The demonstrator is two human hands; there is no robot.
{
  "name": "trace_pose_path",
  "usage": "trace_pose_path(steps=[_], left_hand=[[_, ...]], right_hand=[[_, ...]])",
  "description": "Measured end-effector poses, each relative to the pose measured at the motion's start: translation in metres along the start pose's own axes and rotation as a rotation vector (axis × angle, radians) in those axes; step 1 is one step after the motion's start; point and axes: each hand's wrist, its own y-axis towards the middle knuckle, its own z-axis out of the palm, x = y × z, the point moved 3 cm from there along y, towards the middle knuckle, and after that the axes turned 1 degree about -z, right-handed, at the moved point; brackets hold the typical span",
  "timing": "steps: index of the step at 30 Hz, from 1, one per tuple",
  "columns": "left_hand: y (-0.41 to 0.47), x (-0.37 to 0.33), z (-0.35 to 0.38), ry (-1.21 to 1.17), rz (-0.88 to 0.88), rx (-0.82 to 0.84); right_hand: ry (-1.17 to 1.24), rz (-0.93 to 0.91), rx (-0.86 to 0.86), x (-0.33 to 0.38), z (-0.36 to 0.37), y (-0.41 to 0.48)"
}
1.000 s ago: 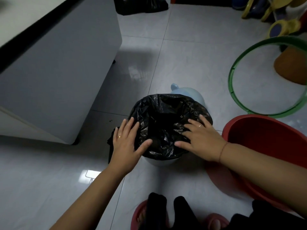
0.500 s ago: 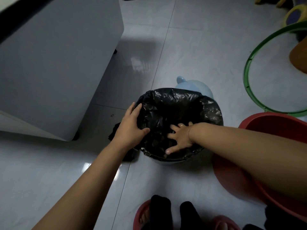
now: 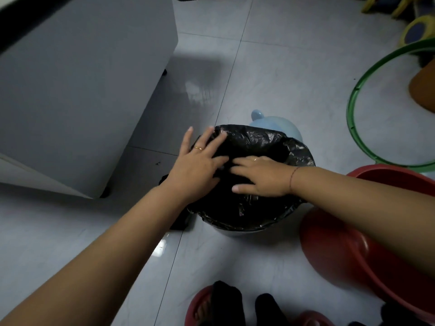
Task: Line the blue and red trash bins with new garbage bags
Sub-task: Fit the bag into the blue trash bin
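Note:
A light blue bin (image 3: 275,125) stands on the tiled floor in the middle of the view, with a black garbage bag (image 3: 270,142) draped over its rim and sagging inside. My left hand (image 3: 200,165) lies flat with spread fingers on the bag at the bin's left rim. Over the bin's mouth my right hand (image 3: 261,177) presses palm-down on the bag, fingers apart. A red bin (image 3: 341,250) stands at the right, no bag visible in it, partly behind my right forearm. More black plastic (image 3: 179,222) lies on the floor left of the blue bin.
A white cabinet (image 3: 77,90) fills the upper left. A green hoop (image 3: 353,114) lies on the floor at the right, with an orange object (image 3: 423,88) and yellow toys (image 3: 414,31) beyond it. My feet in red slippers (image 3: 202,307) are at the bottom edge.
My right hand has come up out of the bag to press across its mouth. My left hand has slid further along the left rim. The view has shifted slightly closer.

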Motion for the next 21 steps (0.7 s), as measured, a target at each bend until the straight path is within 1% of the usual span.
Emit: trace_pose_path(steps=[2, 4, 5, 7, 8, 9, 10, 12, 13, 14, 15, 16, 18, 20, 21], left_hand=[[0.004, -0.001, 0.008, 0.160, 0.063, 0.178], [0.005, 0.000, 0.013, 0.241, 0.033, 0.340], [0.005, 0.000, 0.014, 0.261, 0.018, 0.400], [0.007, -0.001, 0.012, 0.245, 0.016, 0.470], [0.008, -0.001, 0.009, 0.172, 0.009, 0.459], [0.009, 0.002, 0.005, 0.040, -0.017, 0.396], [0.008, 0.007, 0.000, -0.142, -0.071, 0.275], [-0.003, 0.027, -0.012, -0.536, -0.247, -0.078], [-0.013, 0.035, -0.014, -0.671, -0.335, -0.224], [-0.022, 0.039, -0.013, -0.754, -0.401, -0.287], [-0.031, 0.039, -0.008, -0.805, -0.430, -0.264], [-0.037, 0.034, 0.000, -0.849, -0.431, -0.190], [-0.048, 0.020, 0.017, -0.939, -0.406, -0.037], [-0.053, 0.012, 0.030, -0.982, -0.394, 0.023], [-0.052, 0.012, 0.033, -0.990, -0.385, 0.026]], right_hand=[[0.205, 0.119, -0.071, -0.015, -0.004, 0.002], [0.414, 0.254, -0.094, -0.029, -0.003, 0.005], [0.488, 0.296, -0.087, -0.031, -0.001, 0.007], [0.548, 0.334, -0.020, -0.029, 0.003, 0.012], [0.544, 0.340, 0.017, -0.026, 0.005, 0.013], [0.528, 0.337, 0.036, -0.024, 0.005, 0.013], [0.506, 0.323, 0.031, -0.022, 0.003, 0.011], [0.454, 0.260, -0.038, -0.015, -0.005, 0.000], [0.415, 0.222, -0.084, -0.010, -0.008, -0.007], [0.367, 0.193, -0.118, -0.003, -0.009, -0.016], [0.318, 0.174, -0.127, 0.006, -0.006, -0.025], [0.273, 0.161, -0.105, 0.014, 0.000, -0.034], [0.196, 0.143, 0.002, 0.031, 0.016, -0.050], [0.175, 0.132, 0.073, 0.043, 0.026, -0.060], [0.191, 0.128, 0.067, 0.047, 0.026, -0.063]])
